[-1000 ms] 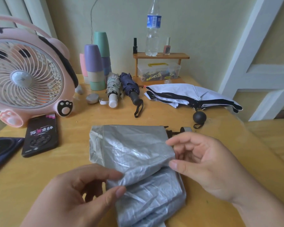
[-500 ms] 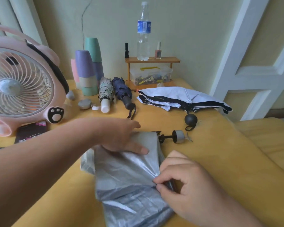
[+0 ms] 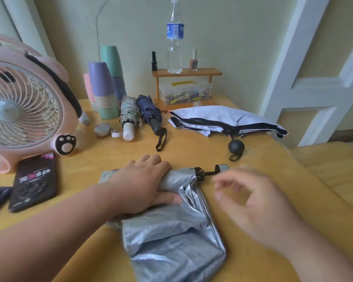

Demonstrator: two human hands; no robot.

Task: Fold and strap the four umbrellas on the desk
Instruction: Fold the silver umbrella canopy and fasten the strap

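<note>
A silver umbrella [image 3: 171, 237] lies unfolded and crumpled on the wooden desk [image 3: 192, 151] in front of me, its grey handle end pointing right. My left hand [image 3: 143, 184] grips the rolled upper part of its canopy. My right hand [image 3: 251, 202] hovers blurred just right of the canopy, fingers loosely curled, holding nothing. Further back lie a rolled patterned umbrella [image 3: 127, 115] and a rolled navy umbrella [image 3: 150, 115] side by side. A white umbrella with black trim [image 3: 222, 119] lies loose at the back right, its black ball handle [image 3: 235, 146] toward me.
A pink fan [image 3: 22, 110] stands at the left, with two phones [image 3: 35, 180] lying before it. Stacked cups [image 3: 104, 84] stand behind the rolled umbrellas. A small wooden shelf [image 3: 186, 73] holds a water bottle [image 3: 174, 37], over a clear box. The desk's right edge is near.
My left hand has closed round the rolled top of the silver canopy. My right hand has let go of the fabric edge and lifted to the right.
</note>
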